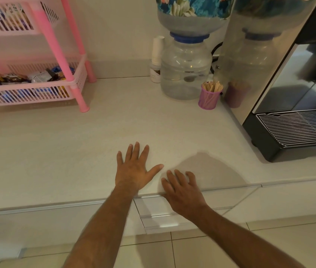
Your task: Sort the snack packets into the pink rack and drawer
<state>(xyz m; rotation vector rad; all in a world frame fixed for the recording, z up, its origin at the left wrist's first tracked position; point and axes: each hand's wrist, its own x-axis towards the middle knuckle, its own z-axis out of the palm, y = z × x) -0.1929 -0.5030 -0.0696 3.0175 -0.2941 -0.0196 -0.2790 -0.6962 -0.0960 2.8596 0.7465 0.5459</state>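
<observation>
Now, nearest me: both hands flat on the worktop (56,151), empty, fingers spread, nothing in either grip. Left hand (134,171) lies fully on the surface; right hand (182,192) hangs over the front edge, just above the drawer (159,217), which looks closed. No loose snack packets (27,77) on the worktop; the ones I see sit in the pink rack (37,93), lower tier, far left, w/ more in the upper tier. I judge sorting's about done; next move prob. a check of the drawer. Middle is bare, lots of room. Far right: cup of sticks (210,95), water bottle (185,70), coffee machine (288,93) crowd that side.
</observation>
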